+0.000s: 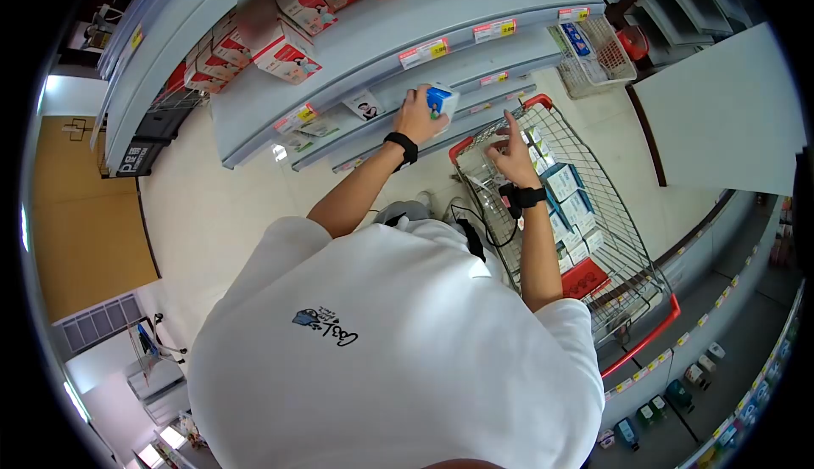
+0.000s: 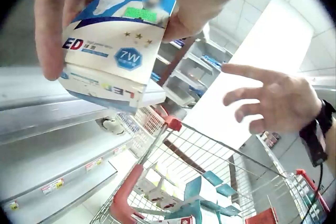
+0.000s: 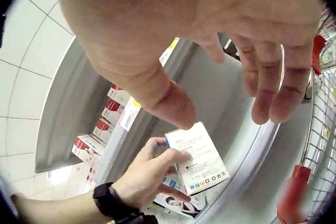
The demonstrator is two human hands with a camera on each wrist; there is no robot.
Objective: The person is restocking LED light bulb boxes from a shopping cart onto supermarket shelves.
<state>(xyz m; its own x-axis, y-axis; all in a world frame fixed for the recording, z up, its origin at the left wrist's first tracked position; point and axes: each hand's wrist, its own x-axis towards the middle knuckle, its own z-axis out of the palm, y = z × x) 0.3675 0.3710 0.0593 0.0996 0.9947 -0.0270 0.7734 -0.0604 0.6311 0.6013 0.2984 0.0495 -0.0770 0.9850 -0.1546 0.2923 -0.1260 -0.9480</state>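
My left hand (image 1: 415, 118) grips a white-and-blue LED bulb box (image 1: 441, 106) in front of the lower shelves. The left wrist view shows the box (image 2: 107, 50) close up, its printed face marked 7W, with fingers on one side and the thumb on the other. In the right wrist view its text-covered back faces the camera. My right hand (image 1: 514, 160) hovers over the near end of the shopping cart (image 1: 585, 142), fingers spread and loosely bent, holding nothing. Teal-and-white boxes (image 1: 563, 182) lie inside the cart.
Red-and-white boxes (image 1: 288, 52) stand on the upper shelf (image 1: 373, 41), left of centre. A flat packet with a portrait (image 1: 365, 104) lies on a lower shelf. Beyond the cart sits a white plastic basket (image 1: 604, 69). A red item (image 1: 585, 277) rests in the cart.
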